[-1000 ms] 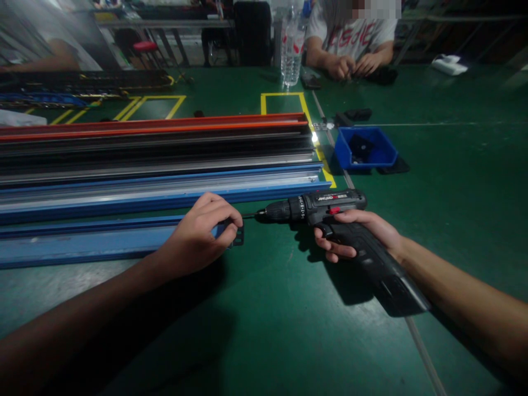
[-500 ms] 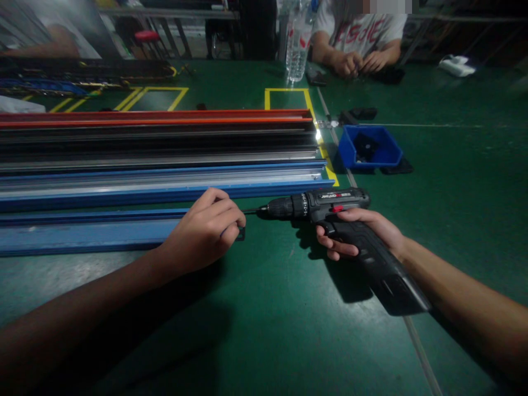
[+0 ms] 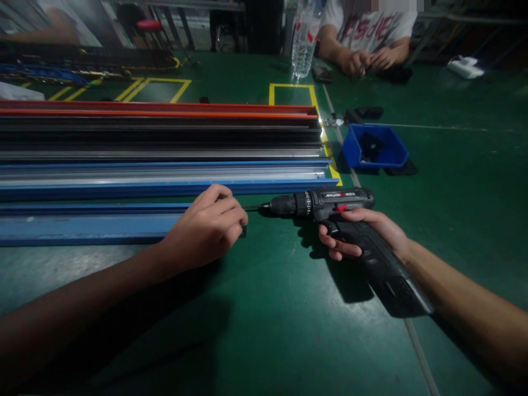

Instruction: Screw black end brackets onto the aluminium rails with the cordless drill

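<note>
My right hand (image 3: 363,236) is wrapped round the handle of a black cordless drill (image 3: 342,201), which lies level and points left. Its long thin bit (image 3: 256,207) reaches to the fingers of my left hand (image 3: 210,223). Those fingers are closed at the right end of a blue metal profile (image 3: 94,225). A small black end piece (image 3: 243,231) peeks out beneath them; most of it, and where the bit's tip meets it, is hidden by my hand.
More long profiles lie behind: a blue one (image 3: 268,186), black ones and an orange one (image 3: 206,110). A blue bin (image 3: 375,157) with black parts stands right of them. Water bottles (image 3: 303,52) stand farther back. A co-worker's hands (image 3: 369,61) rest at the far edge.
The view has shifted slightly, so the far things sit a little more to the right. Both hands and the drill keep nearly the same pose.
</note>
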The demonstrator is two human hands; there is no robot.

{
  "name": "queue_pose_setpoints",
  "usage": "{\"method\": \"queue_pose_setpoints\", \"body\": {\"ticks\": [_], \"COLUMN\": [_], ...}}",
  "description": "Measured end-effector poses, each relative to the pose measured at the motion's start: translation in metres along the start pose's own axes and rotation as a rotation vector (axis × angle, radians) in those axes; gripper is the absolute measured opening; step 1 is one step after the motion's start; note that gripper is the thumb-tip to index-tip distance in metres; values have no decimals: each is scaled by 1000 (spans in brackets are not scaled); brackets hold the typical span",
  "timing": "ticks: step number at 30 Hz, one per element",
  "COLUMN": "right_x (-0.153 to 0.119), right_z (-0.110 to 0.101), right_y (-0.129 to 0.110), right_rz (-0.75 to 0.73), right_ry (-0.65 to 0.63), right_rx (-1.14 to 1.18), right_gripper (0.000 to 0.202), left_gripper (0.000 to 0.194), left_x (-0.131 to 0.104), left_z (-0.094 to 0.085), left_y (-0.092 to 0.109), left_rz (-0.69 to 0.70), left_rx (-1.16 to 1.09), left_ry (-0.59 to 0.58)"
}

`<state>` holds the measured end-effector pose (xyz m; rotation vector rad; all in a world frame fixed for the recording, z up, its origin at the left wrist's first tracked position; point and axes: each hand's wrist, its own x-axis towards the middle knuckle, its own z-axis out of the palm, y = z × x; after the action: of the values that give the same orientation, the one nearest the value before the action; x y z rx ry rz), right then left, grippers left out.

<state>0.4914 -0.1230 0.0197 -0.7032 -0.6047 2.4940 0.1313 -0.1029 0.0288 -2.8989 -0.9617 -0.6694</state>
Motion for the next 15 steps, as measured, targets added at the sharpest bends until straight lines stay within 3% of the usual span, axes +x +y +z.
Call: {"method": "queue_pose_setpoints", "body": {"ticks": [15], "right_x": [1], "right_z": [1], "right_y": [-1], "right_rz": [5], "right_ry": [2], "right_rx": [-11], "right_gripper": [40], "left_gripper": [29], "left_x": [0], "left_z": [2], "left_y": [-3], "left_rz": [28], "left_rx": [-19], "left_ry": [18]}}
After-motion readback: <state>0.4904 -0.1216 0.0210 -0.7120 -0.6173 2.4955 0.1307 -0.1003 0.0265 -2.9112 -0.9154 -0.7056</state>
